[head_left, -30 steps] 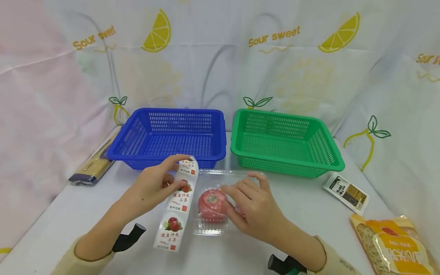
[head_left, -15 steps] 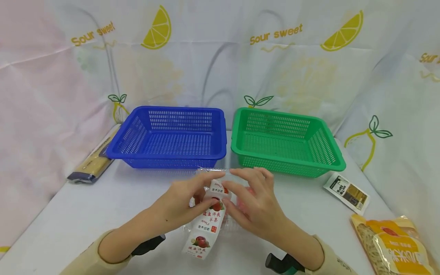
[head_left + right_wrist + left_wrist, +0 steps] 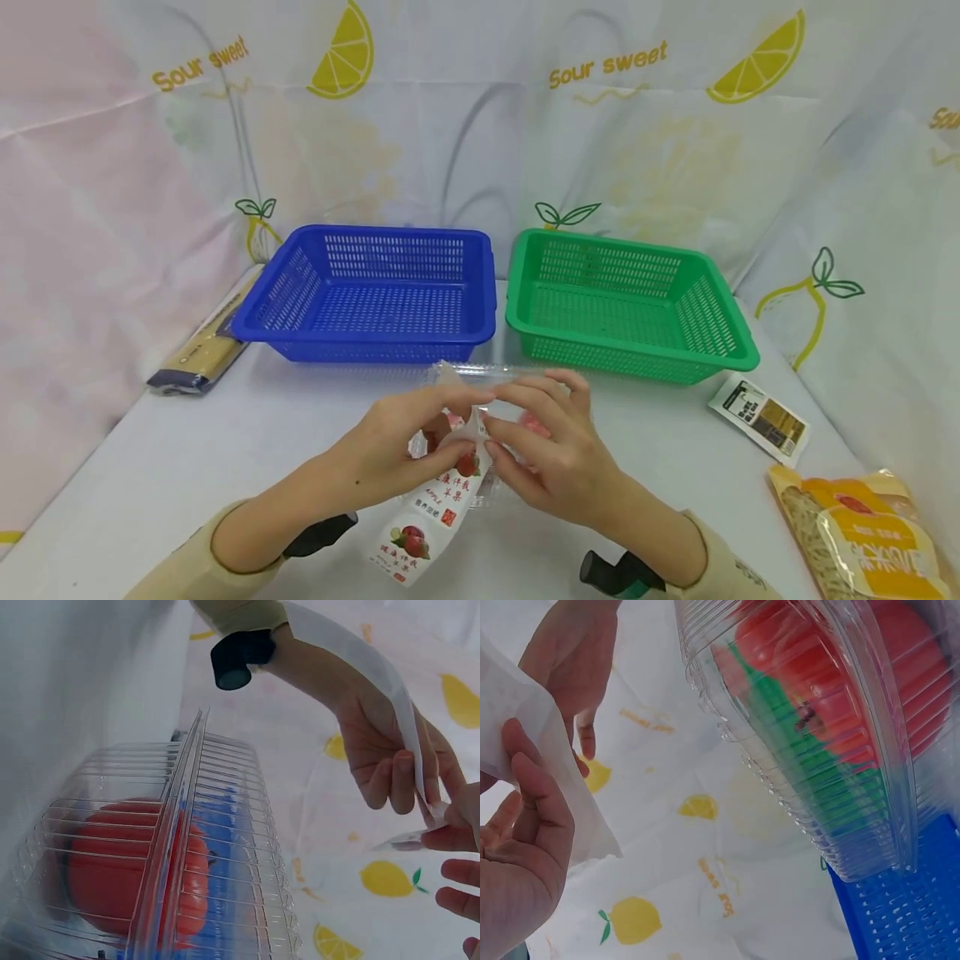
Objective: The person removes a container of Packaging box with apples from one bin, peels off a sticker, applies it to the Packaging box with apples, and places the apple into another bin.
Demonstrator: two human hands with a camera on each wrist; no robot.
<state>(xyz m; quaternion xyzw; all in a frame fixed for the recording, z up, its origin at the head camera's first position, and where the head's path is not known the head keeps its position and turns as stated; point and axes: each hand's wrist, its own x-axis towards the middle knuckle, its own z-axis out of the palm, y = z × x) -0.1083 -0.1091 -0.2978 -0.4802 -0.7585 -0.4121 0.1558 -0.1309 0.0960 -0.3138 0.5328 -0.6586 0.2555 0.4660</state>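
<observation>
Above the clear plastic clamshell box [image 3: 480,392] holding a red tomato, left hand [image 3: 397,446] and right hand [image 3: 547,454] pinch the white apple-sticker strip [image 3: 435,508], apparently peeling one label; pressing it on comes next.

Blue basket [image 3: 375,287], green basket [image 3: 622,300], lemon-print backdrop [image 3: 480,108], seemingly red tomato [image 3: 131,877]

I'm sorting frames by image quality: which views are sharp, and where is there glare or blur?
Head view: evenly lit and sharp, though the left hand and right hand hide most of the clear box. Both wrist views: the clear box fills the frame close up, its ribs glinting, the red fruit smeared behind it.
</observation>
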